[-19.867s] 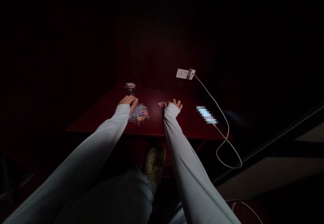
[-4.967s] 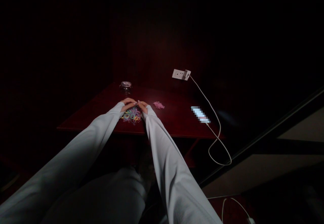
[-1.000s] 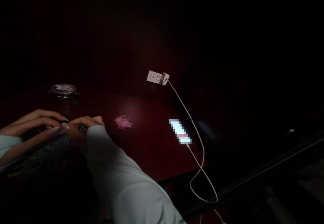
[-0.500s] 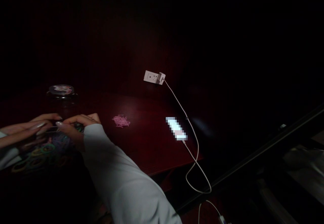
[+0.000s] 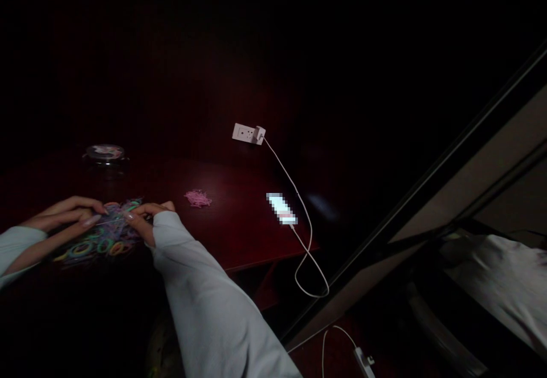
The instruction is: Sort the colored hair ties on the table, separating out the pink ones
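A thin pale band [image 5: 110,221] is drawn out straight between my two hands. My left hand [image 5: 70,216] pinches one end between thumb and fingers, while my right hand [image 5: 147,217] pinches the other. Beneath and around the fingertips lies a loose pile of small coloured elastic bands [image 5: 105,246], purple, green, yellow and orange. Part of that pile is hidden by the hands. Just right of my right hand sits a separate heap of pink bands [image 5: 198,198] on the dark red table [image 5: 239,224].
A round clear container [image 5: 105,153] stands at the back left. Toward the table's right side lies a lit phone [image 5: 282,209] with a white cable [image 5: 308,218] running to a wall socket [image 5: 244,133]. A power strip [image 5: 364,362] is on the floor, lower right.
My hands have moved further apart, with the pale band now longer between them. More of the coloured pile shows. The camera view has turned slightly right.
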Demonstrator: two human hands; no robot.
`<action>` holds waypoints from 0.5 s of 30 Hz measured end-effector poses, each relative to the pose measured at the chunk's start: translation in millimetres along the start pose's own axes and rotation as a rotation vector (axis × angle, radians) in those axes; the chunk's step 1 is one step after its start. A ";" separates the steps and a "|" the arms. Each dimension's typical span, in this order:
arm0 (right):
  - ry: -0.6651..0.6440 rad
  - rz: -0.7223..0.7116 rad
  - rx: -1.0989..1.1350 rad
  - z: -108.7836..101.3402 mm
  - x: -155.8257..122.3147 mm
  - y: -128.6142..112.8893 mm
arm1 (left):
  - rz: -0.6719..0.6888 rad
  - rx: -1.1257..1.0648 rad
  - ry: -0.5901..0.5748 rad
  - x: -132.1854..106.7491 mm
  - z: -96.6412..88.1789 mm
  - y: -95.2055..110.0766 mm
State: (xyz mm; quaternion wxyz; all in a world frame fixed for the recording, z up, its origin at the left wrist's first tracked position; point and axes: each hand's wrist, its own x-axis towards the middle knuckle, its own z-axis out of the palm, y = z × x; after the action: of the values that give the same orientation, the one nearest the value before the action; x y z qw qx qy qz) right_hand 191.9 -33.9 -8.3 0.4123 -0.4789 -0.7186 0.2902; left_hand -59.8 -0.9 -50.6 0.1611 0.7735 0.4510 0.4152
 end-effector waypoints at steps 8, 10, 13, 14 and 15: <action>0.113 0.099 0.018 -5.9 -4.6 -7.3 | 0.125 0.053 0.062 7.7 4.8 31.8; 0.134 0.100 0.016 -7.2 -6.9 -7.5 | 0.141 0.064 0.087 7.2 4.8 40.7; 0.123 0.111 -0.014 -9.1 -8.0 -7.6 | 0.151 0.089 0.092 5.4 4.8 52.3; 0.114 0.113 -0.022 -9.8 -7.8 -7.9 | 0.144 0.092 0.083 4.8 4.4 55.5; 0.102 0.113 -0.030 -10.5 -7.5 -8.5 | 0.136 0.088 0.061 4.2 3.7 58.4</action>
State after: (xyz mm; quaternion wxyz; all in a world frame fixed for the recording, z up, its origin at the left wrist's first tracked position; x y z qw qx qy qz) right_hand 198.8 -43.7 1.4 0.4240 -0.5390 -0.6728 0.2775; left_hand -23.0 -28.5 -14.4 0.0847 0.7956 0.4198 0.4284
